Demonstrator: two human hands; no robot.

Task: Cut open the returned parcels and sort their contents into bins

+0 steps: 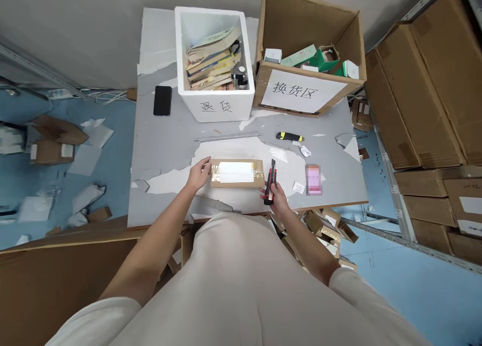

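Between the two hands, flat on the table (161, 145), lies a taped cardboard box (235, 174), its label (236, 172) unreadable. The left hand (199, 175) touches its left end (pinching or merely resting, I cannot tell). Just beside its right end, the right hand (277, 198) clasps a red-and-black utility knife (270, 183), which partly hides the fingers. Farther right, a pink item (314, 180) is pixelated.

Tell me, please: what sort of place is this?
Probably a returns workroom: the polystyrene box is marked "returns" in Chinese, the open cardboard box "exchange area", and a taped carton lies by the left hand.
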